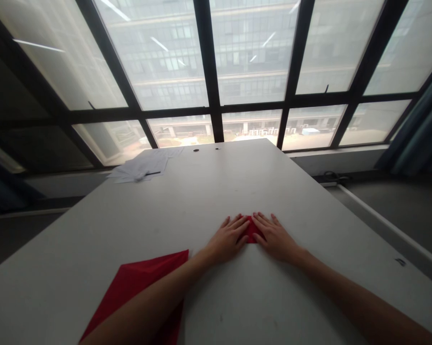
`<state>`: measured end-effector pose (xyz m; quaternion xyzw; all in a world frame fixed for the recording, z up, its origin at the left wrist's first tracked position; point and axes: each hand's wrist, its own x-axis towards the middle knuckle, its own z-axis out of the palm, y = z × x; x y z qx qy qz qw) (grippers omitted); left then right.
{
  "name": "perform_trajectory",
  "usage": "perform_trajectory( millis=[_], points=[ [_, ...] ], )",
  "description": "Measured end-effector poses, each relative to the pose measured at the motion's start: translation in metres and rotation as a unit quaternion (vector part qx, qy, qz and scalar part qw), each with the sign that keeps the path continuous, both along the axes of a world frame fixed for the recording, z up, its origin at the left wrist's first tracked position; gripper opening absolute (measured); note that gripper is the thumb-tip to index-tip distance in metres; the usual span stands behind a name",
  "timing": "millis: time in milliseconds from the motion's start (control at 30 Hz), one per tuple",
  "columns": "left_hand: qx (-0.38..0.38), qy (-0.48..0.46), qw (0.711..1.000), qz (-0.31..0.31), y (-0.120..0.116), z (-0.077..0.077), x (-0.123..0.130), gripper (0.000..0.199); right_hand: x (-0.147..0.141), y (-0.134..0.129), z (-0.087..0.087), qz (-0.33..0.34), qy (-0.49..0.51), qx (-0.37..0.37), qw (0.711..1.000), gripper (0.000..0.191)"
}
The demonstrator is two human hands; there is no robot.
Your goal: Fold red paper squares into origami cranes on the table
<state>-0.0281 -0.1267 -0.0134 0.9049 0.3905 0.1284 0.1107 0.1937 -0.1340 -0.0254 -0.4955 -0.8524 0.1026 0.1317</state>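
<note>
A small piece of red paper (251,231) lies flat on the white table (216,191), partly covered by both hands. My left hand (230,237) rests on its left side, fingers stretched out and palm down. On the right side my right hand (272,235) lies the same way, its fingers spread over the paper's edge. The middle strip of the paper shows between the two hands; its outer edges are hidden beneath them. A larger red sheet (140,278) lies at the lower left, partly under my left forearm.
White papers (139,165) with a dark pen (153,173) on them lie at the table's far left. A small dark round spot (196,150) is near the far edge. Tall windows (252,52) stand beyond the table. A small dark object (400,261) sits near the right edge.
</note>
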Motion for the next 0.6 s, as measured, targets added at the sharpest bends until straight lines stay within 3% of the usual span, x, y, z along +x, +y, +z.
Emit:
perform_trajectory(
  millis=[300,600],
  points=[
    [-0.021,0.003,1.0,0.009,-0.0029,0.0087,0.0016,0.052,-0.0005,0.0003,-0.0009,-0.015,0.002,-0.003,1.0,0.059],
    [-0.02,0.008,1.0,0.014,-0.0021,0.0048,0.001,0.052,-0.0023,-0.0006,-0.0023,0.021,-0.02,0.017,0.999,0.055]
  ],
)
